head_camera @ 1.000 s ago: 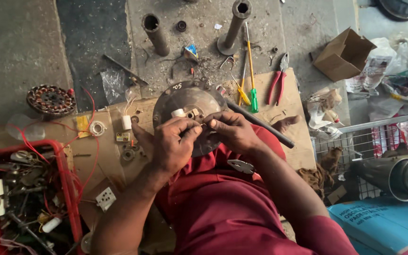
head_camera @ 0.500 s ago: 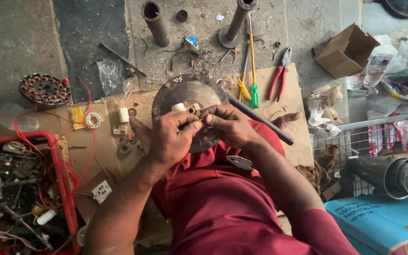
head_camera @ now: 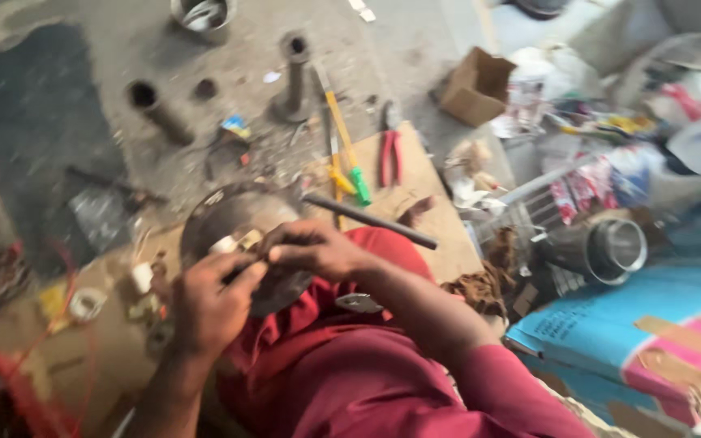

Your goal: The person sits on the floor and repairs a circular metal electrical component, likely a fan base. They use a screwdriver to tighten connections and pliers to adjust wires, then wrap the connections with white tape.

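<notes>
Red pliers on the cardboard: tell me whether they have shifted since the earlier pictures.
No. The red pliers lie beside the green-handled screwdriver on the cardboard sheet exactly as before; only the camera has swung.

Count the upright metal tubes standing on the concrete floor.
2. One dark tube leans at upper left; a second tube stands upright near top centre, beside the yellow-handled tools. Motion blur may hide others.

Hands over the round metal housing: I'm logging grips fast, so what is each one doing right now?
Left hand: closed, pinching a small part against the round metal housing; part unclear.
Right hand: fingers curled on the same spot; blur hides its grip.
</notes>
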